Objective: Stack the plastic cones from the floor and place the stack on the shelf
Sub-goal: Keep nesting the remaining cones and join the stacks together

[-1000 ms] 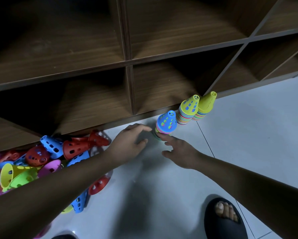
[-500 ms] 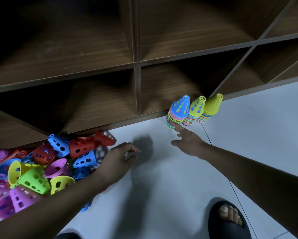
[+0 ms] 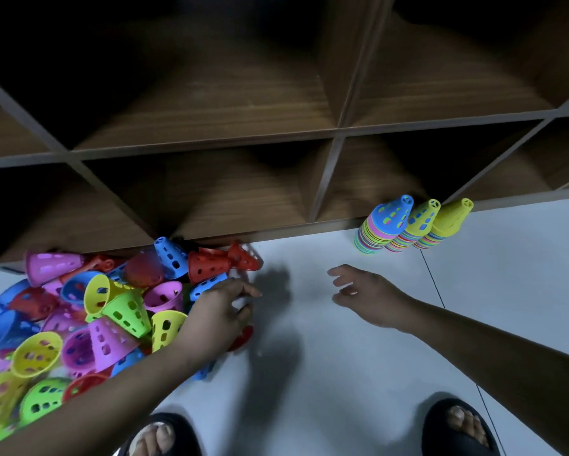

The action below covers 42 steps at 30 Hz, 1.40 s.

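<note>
Three cone stacks (image 3: 408, 232) stand upright on the white tile floor (image 3: 309, 373) at right. They form a tight row, touching each other, right against the base edge of the wooden cubby shelf (image 3: 211, 139). Order left to right: blue-topped stack (image 3: 386, 225), lime-topped stack (image 3: 419, 222), yellow-topped stack (image 3: 449, 220). Each shows multi-colour rims banded at the bottom. All three sit on the tile, outside the compartments.

Loose cone pile (image 3: 89, 324) is at left: perforated cones in pink, blue, red, yellow and green, jumbled, most on their sides. Its back edge butts the shelf base.

Left hand (image 3: 220, 311): palm down over the pile's right edge, fingers loosely curved and pointing right. Nothing visibly gripped. Can't tell whether the fingertips touch a cone. A blue cone (image 3: 207, 286) lies just behind the knuckles, and a red cone (image 3: 243, 337) shows partly from under the hand.

Right hand (image 3: 368, 294): empty, fingers spread and relaxed. It is over bare tile between pile and stacks, apart from both. Can't tell if it touches the floor.

Two black sandals (image 3: 457, 426) sit at the bottom edge, toes pointing toward the shelf.
</note>
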Each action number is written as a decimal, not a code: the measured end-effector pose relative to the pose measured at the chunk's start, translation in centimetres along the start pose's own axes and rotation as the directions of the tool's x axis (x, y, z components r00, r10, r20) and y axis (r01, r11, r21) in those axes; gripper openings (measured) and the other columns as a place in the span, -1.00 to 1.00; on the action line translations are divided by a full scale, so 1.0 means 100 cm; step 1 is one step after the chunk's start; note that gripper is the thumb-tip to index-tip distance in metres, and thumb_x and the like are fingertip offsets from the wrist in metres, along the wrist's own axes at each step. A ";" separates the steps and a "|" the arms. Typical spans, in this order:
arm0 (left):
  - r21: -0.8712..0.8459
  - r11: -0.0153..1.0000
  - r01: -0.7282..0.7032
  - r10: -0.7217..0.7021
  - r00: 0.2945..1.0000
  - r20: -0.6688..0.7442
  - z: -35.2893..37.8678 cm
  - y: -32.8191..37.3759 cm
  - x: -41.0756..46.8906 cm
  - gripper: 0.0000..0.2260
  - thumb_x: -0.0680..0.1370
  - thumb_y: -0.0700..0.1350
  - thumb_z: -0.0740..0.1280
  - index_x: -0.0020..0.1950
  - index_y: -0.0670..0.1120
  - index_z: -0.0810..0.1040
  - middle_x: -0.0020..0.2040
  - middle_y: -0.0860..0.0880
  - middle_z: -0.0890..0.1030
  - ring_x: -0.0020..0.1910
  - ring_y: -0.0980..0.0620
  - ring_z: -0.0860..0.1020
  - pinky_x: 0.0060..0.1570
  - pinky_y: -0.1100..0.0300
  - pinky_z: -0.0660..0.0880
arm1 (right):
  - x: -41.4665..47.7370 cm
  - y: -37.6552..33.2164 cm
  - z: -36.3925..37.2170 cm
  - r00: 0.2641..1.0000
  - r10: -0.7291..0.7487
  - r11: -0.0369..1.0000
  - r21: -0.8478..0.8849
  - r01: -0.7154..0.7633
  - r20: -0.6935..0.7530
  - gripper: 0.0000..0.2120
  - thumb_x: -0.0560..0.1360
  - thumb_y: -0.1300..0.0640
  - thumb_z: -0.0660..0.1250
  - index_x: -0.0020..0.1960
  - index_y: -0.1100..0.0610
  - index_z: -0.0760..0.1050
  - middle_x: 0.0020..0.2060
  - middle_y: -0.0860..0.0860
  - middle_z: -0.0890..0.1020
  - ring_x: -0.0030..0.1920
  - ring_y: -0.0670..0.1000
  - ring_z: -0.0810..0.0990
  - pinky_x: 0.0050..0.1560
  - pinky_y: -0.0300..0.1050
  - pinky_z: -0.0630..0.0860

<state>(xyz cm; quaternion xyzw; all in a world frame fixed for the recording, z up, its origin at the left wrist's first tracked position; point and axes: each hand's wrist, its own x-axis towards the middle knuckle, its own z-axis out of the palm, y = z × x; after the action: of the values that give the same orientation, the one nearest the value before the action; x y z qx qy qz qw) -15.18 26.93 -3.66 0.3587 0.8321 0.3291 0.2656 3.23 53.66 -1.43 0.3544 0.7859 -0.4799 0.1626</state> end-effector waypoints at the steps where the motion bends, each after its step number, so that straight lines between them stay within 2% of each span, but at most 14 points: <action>1: 0.014 1.000 -0.003 0.003 1.000 -0.009 -0.006 -0.003 -0.003 -0.75 0.56 -0.21 0.46 0.12 0.13 0.68 0.10 0.22 0.67 -0.04 0.22 0.66 0.01 0.54 0.42 | -0.003 -0.006 0.004 1.000 -0.007 1.000 -0.015 0.008 0.005 -0.61 0.58 0.07 0.45 0.37 -0.15 0.51 0.22 -0.10 0.60 0.06 -0.03 0.68 -0.03 -0.11 0.62; 4: 0.042 0.999 -0.025 0.027 0.998 -0.053 -0.022 -0.012 -0.011 -0.76 0.53 -0.23 0.49 0.11 0.08 0.69 0.07 0.21 0.67 0.03 0.23 0.61 0.05 0.55 0.38 | -0.016 -0.023 0.011 1.000 -0.025 0.998 -0.063 0.026 0.015 -0.63 0.59 0.07 0.45 0.37 -0.13 0.52 0.23 -0.11 0.60 0.08 -0.04 0.68 -0.12 -0.23 0.58; 6: 0.055 0.998 -0.030 0.034 0.996 -0.079 -0.032 -0.015 -0.017 -0.76 0.52 -0.22 0.50 0.12 0.08 0.69 0.06 0.21 0.66 0.03 0.21 0.59 0.01 0.54 0.38 | -0.026 -0.034 0.011 0.999 -0.029 0.997 -0.065 0.030 0.019 -0.65 0.59 0.08 0.45 0.34 -0.13 0.54 0.22 -0.12 0.61 0.09 -0.03 0.68 -0.04 -0.14 0.63; 9: 0.065 0.997 -0.045 0.052 0.992 -0.111 -0.044 -0.022 -0.027 -0.78 0.52 -0.20 0.50 0.11 0.05 0.68 0.06 0.14 0.68 0.04 0.12 0.61 0.01 0.33 0.45 | -0.040 -0.053 0.009 1.000 -0.026 0.994 -0.104 0.027 0.010 -0.67 0.58 0.06 0.45 0.31 -0.16 0.54 0.20 -0.15 0.63 0.08 -0.08 0.68 0.11 -0.02 0.63; 16: 0.116 0.990 -0.083 0.103 0.978 -0.183 -0.073 -0.032 -0.041 -0.75 0.46 -0.16 0.50 0.10 0.05 0.62 0.02 0.11 0.64 0.07 0.03 0.59 0.06 0.13 0.54 | -0.072 -0.114 0.034 0.998 -0.063 0.981 -0.187 0.057 -0.026 -0.68 0.60 0.03 0.41 0.31 -0.21 0.52 0.17 -0.21 0.63 0.09 -0.19 0.64 0.14 -0.12 0.60; 19: 0.128 0.990 -0.056 0.081 0.977 -0.199 -0.088 -0.036 -0.039 -0.74 0.46 -0.15 0.49 0.12 0.05 0.63 -0.02 0.10 0.58 0.01 0.00 0.58 -0.01 0.10 0.55 | -0.087 -0.129 0.048 0.995 -0.094 0.968 -0.232 0.098 0.026 -0.66 0.60 0.02 0.41 0.34 -0.19 0.50 0.18 -0.22 0.61 0.11 -0.20 0.62 0.09 -0.24 0.55; 21: 0.139 0.990 -0.026 0.056 0.975 -0.215 -0.097 -0.041 -0.036 -0.74 0.46 -0.12 0.50 0.13 0.06 0.63 -0.03 0.09 0.58 -0.05 0.01 0.59 -0.07 0.06 0.59 | -0.086 -0.135 0.052 0.983 -0.160 0.926 -0.330 0.180 0.090 -0.61 0.60 0.02 0.41 0.39 -0.21 0.47 0.20 -0.22 0.59 0.13 -0.20 0.60 0.10 -0.29 0.50; 23: 0.157 0.988 -0.004 0.040 0.972 -0.231 -0.103 -0.043 -0.032 -0.72 0.46 -0.10 0.50 0.15 0.08 0.61 -0.02 0.08 0.61 -0.08 0.03 0.61 -0.11 0.04 0.62 | -0.068 -0.136 0.054 0.966 -0.239 0.870 -0.421 0.259 0.101 -0.56 0.61 0.07 0.39 0.44 -0.19 0.45 0.22 -0.19 0.57 0.12 -0.19 0.58 0.08 -0.31 0.47; 26: 0.186 0.982 0.005 0.042 0.968 -0.247 -0.107 -0.042 -0.022 -0.69 0.48 -0.12 0.50 0.21 0.06 0.62 0.04 0.04 0.63 -0.04 0.02 0.64 -0.11 0.09 0.61 | -0.020 -0.138 0.066 0.939 -0.339 0.780 -0.543 0.312 0.053 -0.57 0.61 0.12 0.31 0.46 -0.12 0.46 0.28 -0.13 0.54 0.15 -0.07 0.61 0.14 -0.14 0.52; 28: 0.212 0.976 0.040 0.012 0.971 -0.240 -0.107 -0.040 -0.014 -0.68 0.51 -0.08 0.49 0.26 0.06 0.60 0.08 0.02 0.65 0.00 0.00 0.65 -0.11 0.13 0.60 | 0.010 -0.144 0.078 0.926 -0.375 0.754 -0.569 0.327 0.036 -0.59 0.62 0.12 0.28 0.45 -0.10 0.46 0.30 -0.11 0.52 0.19 0.01 0.63 0.15 -0.10 0.53; 31: 0.235 0.964 0.121 -0.065 0.970 -0.232 -0.102 -0.043 -0.003 -0.65 0.57 0.00 0.46 0.35 0.07 0.55 0.12 0.02 0.72 0.03 -0.03 0.71 -0.12 0.08 0.66 | 0.047 -0.145 0.097 0.904 -0.422 0.712 -0.593 0.376 0.066 -0.58 0.63 0.19 0.27 0.47 -0.04 0.46 0.39 -0.09 0.48 0.24 0.05 0.59 0.17 -0.10 0.53; 36: 0.213 0.960 0.184 -0.139 0.968 -0.210 -0.092 -0.047 0.011 -0.66 0.61 0.01 0.41 0.38 0.13 0.49 0.10 0.06 0.73 -0.05 -0.03 0.71 -0.20 0.04 0.67 | 0.098 -0.132 0.118 0.864 -0.493 0.642 -0.628 0.438 0.099 -0.41 0.56 0.34 0.28 0.53 -0.06 0.43 0.52 -0.14 0.34 0.39 0.08 0.50 0.31 0.02 0.55; 40: 0.246 0.952 0.179 -0.130 0.971 -0.203 -0.085 -0.048 0.019 -0.63 0.61 0.04 0.41 0.39 0.16 0.42 -0.02 0.06 0.74 -0.10 -0.03 0.71 -0.24 -0.02 0.67 | 0.112 -0.120 0.120 0.845 -0.522 0.586 -0.672 0.454 0.116 -0.39 0.52 0.35 0.30 0.50 -0.04 0.43 0.48 -0.11 0.37 0.38 0.11 0.46 0.26 0.05 0.56; 42: 0.206 0.962 0.179 -0.132 0.966 -0.221 -0.084 -0.046 0.024 -0.65 0.61 0.02 0.43 0.36 0.14 0.43 -0.08 0.08 0.72 -0.12 -0.03 0.70 -0.24 -0.04 0.66 | 0.111 -0.109 0.116 0.839 -0.536 0.572 -0.689 0.445 0.097 -0.41 0.47 0.37 0.34 0.44 -0.01 0.48 0.35 -0.07 0.48 0.30 0.09 0.49 0.19 -0.01 0.57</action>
<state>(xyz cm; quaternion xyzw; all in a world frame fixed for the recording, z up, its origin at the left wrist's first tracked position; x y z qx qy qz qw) -24.25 23.36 -2.20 0.2839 0.9126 0.2463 0.1612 -13.25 44.90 -6.67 0.0649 0.9810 -0.1569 0.0938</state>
